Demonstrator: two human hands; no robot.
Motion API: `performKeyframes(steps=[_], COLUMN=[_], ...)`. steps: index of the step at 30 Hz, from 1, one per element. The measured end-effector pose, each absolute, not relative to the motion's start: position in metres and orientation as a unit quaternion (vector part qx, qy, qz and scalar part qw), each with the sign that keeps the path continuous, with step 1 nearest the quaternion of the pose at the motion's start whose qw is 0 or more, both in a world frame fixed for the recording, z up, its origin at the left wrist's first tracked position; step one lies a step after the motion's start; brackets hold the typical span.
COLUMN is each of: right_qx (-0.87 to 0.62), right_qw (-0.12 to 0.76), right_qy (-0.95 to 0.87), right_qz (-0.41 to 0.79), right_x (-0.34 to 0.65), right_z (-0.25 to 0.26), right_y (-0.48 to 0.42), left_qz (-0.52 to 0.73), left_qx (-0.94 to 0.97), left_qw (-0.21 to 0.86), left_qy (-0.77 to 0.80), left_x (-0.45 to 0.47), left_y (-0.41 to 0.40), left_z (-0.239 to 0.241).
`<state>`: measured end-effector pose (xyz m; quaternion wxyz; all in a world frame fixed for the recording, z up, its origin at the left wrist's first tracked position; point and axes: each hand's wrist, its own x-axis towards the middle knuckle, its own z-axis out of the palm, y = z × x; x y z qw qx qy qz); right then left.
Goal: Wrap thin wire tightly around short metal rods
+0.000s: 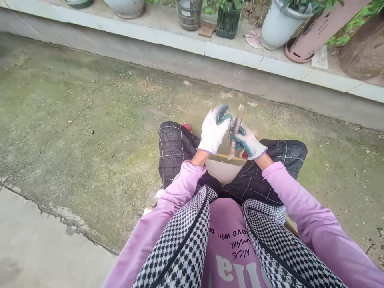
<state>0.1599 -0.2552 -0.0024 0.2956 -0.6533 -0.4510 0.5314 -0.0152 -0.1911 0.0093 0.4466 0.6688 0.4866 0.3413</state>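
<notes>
The gloved right hand (249,144) is closed around a motion-blurred wooden-handled tool (237,120), held upright above the knees (175,146). What the tool is cannot be made out. At its 9 o'clock, the gloved left hand (213,132) is loosely open, and contact is unclear.

We are wearing white gloves (210,138) with teal palms on the left hand (213,134) and right hand (250,145), with a rusty brown tool (235,127) between them. We are showing lilac sleeves (168,208), a black-and-white houndstooth vest (180,248) and dark grid-checked trousers (175,146) over grey-green mossy concrete (75,132), facing a pink pot (318,32).
</notes>
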Motion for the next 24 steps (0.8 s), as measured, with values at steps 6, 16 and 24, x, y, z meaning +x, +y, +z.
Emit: performKeyframes(steps=[6, 16, 24], right_qx=[-0.718, -0.624, -0.582], right_qw=[0.31, 0.463, 0.346], right_qy=[-0.516, -0.462, -0.478], right_qz=[0.349, 0.427, 0.559], right_x=[0.162, 0.233, 0.202], right_z=[0.024, 0.018, -0.013], right_y=[-0.185, -0.106, -0.109], left_qz=[0.317, 0.234, 0.209], left_qx=[0.597, 0.385, 0.377], left_qw=[0.587, 0.759, 0.791], left_qy=[0.446, 0.47, 0.433], left_x=[0.009, 0.0, -0.001], left_y=[-0.13, -0.03, -0.007], left_z=[0.018, 0.04, 0.007])
